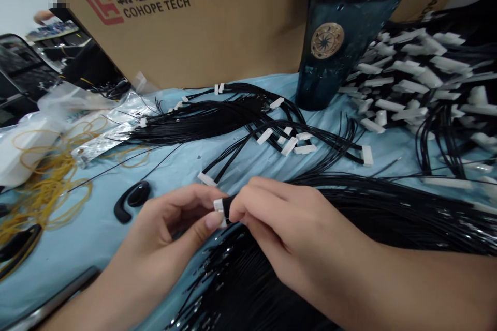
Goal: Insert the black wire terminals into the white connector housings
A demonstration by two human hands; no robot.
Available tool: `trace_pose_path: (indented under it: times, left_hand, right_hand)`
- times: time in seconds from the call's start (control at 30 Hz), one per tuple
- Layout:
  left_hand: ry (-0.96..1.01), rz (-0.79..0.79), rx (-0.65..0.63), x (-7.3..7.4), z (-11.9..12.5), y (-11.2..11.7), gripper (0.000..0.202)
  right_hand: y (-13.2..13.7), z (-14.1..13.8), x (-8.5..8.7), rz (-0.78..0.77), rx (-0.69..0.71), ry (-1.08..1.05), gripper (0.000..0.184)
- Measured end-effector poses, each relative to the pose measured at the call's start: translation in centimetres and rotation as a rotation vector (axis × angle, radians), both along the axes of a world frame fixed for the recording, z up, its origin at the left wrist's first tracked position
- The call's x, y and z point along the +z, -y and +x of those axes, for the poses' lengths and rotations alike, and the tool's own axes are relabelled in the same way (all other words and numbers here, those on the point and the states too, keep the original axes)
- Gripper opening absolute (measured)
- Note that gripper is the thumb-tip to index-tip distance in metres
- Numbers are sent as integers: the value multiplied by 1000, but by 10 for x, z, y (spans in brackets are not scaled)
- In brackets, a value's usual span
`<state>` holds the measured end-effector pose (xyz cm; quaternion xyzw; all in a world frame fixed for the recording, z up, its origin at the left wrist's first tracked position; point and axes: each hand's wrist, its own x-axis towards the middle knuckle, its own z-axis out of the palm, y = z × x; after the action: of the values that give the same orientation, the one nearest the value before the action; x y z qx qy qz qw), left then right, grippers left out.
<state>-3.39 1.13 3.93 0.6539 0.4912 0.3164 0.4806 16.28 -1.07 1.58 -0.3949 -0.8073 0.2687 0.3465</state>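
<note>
Between the thumb and fingers of my left hand (176, 225) is a small white connector (219, 207), held upright near the middle of the view. My right hand (279, 212) is closed around black wires (229, 208) that meet the connector; its fingertips hide most of them. Below and to the right of my hands spreads a large heap of loose black wires (264, 289) with shiny metal tips. Just beyond my fingers lies a wired white connector (207, 179), part of a harness reaching to another white connector (367, 155) on the right.
A cardboard box (233, 20) and a dark blue tumbler (330, 72) stand at the back. Many white connectors (411, 67) pile up at right. Yellow rubber bands (58, 186), a black earphone (134, 199) and a phone-like object (58, 302) lie at left on blue sheeting (101, 232).
</note>
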Motion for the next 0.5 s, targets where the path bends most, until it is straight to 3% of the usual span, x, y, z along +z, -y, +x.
trace_pose_path:
  times: [0.3, 0.5]
  left_hand:
    - [-60, -12, -31, 4, 0, 1, 10]
    - [-88, -23, -50, 1, 1, 1, 11]
  right_hand:
    - [-6, 0, 4, -77, 43, -101, 24]
    - [-3, 2, 2, -98, 59, 5, 25]
